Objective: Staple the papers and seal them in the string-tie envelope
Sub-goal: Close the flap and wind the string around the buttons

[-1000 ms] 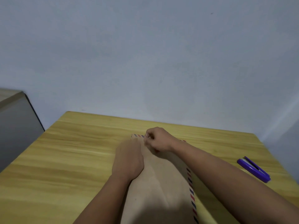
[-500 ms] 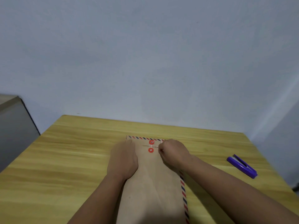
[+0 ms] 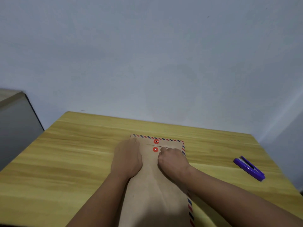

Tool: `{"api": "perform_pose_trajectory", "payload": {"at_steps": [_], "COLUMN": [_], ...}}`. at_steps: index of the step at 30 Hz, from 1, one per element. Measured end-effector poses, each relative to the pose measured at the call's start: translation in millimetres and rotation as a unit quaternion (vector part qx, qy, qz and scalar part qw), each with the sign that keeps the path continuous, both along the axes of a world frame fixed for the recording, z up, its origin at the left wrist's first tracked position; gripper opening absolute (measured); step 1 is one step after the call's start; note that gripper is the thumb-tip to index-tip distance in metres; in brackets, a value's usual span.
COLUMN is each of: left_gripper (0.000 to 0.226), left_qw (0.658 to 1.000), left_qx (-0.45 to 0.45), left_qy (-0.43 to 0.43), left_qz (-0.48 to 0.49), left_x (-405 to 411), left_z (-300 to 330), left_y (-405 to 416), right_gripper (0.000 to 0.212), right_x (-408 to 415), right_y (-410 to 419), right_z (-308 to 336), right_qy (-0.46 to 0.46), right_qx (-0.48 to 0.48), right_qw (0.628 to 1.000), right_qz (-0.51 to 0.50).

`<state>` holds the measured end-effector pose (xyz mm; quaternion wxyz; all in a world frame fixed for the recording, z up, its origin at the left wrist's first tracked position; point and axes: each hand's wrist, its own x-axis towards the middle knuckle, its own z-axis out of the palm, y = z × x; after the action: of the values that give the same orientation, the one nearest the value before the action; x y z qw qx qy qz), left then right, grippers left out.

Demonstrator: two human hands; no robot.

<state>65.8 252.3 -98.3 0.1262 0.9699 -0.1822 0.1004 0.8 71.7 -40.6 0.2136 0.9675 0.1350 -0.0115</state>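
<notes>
Since a moment ago our right hand (image 3: 172,159) has slid to four o'clock of the discs (image 3: 155,149), fingers curled, contents unclear, while our flat left hand (image 3: 127,158) pins the light, floppy envelope (image 3: 152,185).

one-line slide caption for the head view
Left hand flat on the envelope; right hand by the red buttons.

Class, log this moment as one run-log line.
left hand flat on brown string-tie paper envelope | right hand curled beside lower red round button | purple plastic stapler idle on table

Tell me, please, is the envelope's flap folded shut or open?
Folded shut: the flap lies flat on the envelope, with string running between both red buttons.
</notes>
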Motion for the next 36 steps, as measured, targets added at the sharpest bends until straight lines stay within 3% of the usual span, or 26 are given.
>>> {"api": "perform_pose_trajectory", "payload": {"at_steps": [5,12,21,31,36], "left_gripper": [0.061,0.06,0.057,0.055,0.056], "left_qw": [1.0,1.0,1.0,1.0,1.0], "left_qx": [0.0,0.001,0.0,0.013,0.01], "left_qy": [-0.001,0.002,0.012,0.004,-0.001], "left_qz": [0.0,-0.002,-0.009,-0.005,-0.008], "left_x": [-1.0,-1.0,0.5,0.2,0.2], "left_z": [1.0,1.0,-0.4,0.7,1.2], "left_y": [-0.3,0.5,1.6,0.8,0.3], "right_gripper": [0.029,0.026,0.017,0.022,0.015], "right_x": [-2.9,11.0,50.7,111.7,125.5], "right_y": [13.3,20.9,40.6,7.6,-0.2], "right_z": [1.5,2.2,11.3,21.0,22.0], "right_qy": [0.019,0.024,0.031,0.013,0.032], "right_qx": [-0.003,0.09,0.143,0.334,0.336], "right_qw": [1.0,0.996,0.986,0.942,0.941], "right_qz": [-0.023,-0.006,0.076,-0.029,-0.028]}}
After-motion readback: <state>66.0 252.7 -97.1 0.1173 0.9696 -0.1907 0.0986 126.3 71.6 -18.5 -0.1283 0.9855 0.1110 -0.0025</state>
